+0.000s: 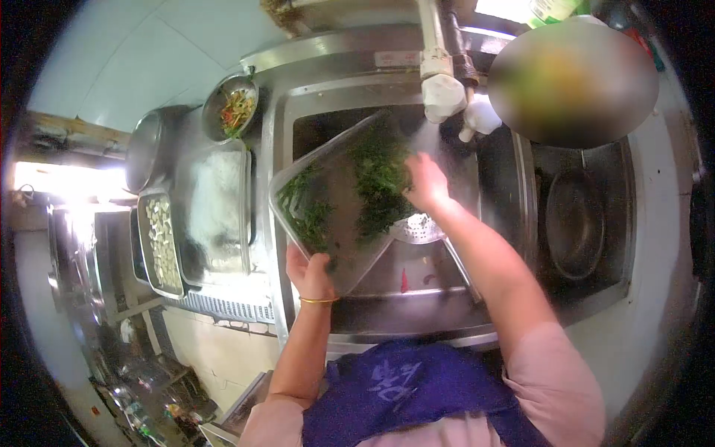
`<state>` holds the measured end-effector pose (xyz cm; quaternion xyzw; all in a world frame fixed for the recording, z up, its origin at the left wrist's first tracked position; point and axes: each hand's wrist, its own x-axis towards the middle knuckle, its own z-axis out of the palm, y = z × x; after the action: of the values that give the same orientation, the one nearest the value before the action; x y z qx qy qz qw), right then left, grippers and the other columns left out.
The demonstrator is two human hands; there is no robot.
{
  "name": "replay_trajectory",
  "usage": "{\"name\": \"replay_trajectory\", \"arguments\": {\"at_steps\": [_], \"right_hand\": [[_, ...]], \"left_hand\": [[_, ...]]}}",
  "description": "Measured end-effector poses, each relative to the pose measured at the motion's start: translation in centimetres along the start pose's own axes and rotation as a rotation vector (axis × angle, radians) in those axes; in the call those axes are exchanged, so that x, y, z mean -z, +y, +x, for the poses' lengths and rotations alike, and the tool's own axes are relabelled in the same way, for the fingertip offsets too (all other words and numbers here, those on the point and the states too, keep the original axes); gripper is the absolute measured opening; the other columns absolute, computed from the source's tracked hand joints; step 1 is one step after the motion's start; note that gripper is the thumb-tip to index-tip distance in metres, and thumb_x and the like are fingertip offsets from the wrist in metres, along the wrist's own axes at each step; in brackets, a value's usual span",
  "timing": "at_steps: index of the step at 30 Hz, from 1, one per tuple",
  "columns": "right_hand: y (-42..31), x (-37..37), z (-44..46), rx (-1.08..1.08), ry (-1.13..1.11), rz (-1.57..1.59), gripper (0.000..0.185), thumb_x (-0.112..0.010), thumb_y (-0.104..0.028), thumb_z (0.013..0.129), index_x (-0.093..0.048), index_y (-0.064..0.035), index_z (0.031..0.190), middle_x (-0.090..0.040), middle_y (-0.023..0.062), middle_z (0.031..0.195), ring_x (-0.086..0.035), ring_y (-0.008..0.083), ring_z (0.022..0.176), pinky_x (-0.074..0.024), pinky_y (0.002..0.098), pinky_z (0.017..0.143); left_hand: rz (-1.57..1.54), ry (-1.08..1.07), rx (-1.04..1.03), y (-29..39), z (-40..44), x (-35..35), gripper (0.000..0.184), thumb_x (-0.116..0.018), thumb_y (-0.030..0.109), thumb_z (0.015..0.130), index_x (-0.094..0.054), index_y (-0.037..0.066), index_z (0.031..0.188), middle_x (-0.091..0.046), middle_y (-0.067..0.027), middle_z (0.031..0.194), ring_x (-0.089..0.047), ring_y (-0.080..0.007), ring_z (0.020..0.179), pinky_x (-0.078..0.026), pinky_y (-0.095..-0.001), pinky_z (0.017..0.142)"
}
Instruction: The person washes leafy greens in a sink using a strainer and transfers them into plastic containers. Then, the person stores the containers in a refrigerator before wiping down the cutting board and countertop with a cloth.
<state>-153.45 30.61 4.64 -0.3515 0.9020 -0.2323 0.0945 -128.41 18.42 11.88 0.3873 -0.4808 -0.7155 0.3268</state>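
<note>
With our left hand (309,276) we grip the near left edge of a clear, rectangular plastic tub (342,212), held diagonally over a silver, stainless-steel sink (372,305), with dark-green, leafy vegetables (376,190) inside it. Our right hand (428,184), fingers curled, is at the leaves by the tub's right side – we cannot tell whether it has closed on any – near a silver, perforated metal strainer (418,229)

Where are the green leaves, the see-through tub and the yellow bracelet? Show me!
Green leaves (378,180): head view, on the bigger clump.
See-through tub (339,205): head view, on a bare patch between the leaves.
Yellow bracelet (319,302): head view, middle of the band.
</note>
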Motion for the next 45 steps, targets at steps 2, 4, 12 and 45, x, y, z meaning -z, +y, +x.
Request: {"name": "replay_trajectory", "arguments": {"at_steps": [2, 4, 12, 45], "right_hand": [[1.9, -0.2, -0.1, -0.028, -0.026, -0.023, 0.065, -0.076, -0.008, 0.059, -0.050, -0.0137, 0.118, -0.048, 0.0155, 0.119, -0.053, 0.0351, 0.103, -0.0492, 0.0438, 0.084], [2.3, 0.2, -0.1, -0.106, -0.169, -0.088, 0.066, -0.075, -0.007, 0.061, -0.048, -0.0151, 0.121, -0.045, 0.0157, 0.126, -0.049, 0.0353, 0.109, -0.0484, 0.0437, 0.086], [5.4, -1.3, -0.8, -0.378, -0.364, -0.296, 0.064, -0.065, -0.008, 0.075, -0.040, -0.0181, 0.134, -0.028, 0.0143, 0.147, -0.026, 0.0352, 0.135, -0.0306, 0.0574, 0.102], [-2.0, -1.4, 3.4, 0.365, -0.056, -0.081, 0.023, -0.059, -0.020, 0.073, -0.059, -0.0136, 0.095, -0.061, 0.0105, 0.093, -0.061, 0.0311, 0.088, -0.0495, 0.0427, 0.078]], "left_hand": [[0.115, -0.004, -0.084, 0.4, 0.2, -1.1, 0.058, -0.051, -0.011, 0.063, -0.047, -0.007, 0.121, -0.056, -0.0118, 0.113, -0.056, -0.0198, 0.101, -0.046, -0.0291, 0.088], [0.184, -0.015, -0.161, 0.3, 0.2, -2.3, 0.062, -0.050, -0.012, 0.064, -0.045, -0.007, 0.125, -0.055, -0.0126, 0.116, -0.055, -0.0203, 0.106, -0.044, -0.0295, 0.091], [0.316, -0.079, -0.295, -1.4, 1.4, -3.5, 0.069, -0.050, -0.018, 0.063, -0.042, -0.004, 0.130, -0.052, -0.0145, 0.126, -0.051, -0.0249, 0.118, -0.043, -0.0356, 0.100], [0.312, -0.006, -0.425, 6.0, 0.6, -5.1, 0.060, -0.049, -0.005, 0.066, -0.043, -0.008, 0.126, -0.052, -0.0198, 0.126, -0.054, -0.0294, 0.115, -0.040, -0.0412, 0.100]]}}
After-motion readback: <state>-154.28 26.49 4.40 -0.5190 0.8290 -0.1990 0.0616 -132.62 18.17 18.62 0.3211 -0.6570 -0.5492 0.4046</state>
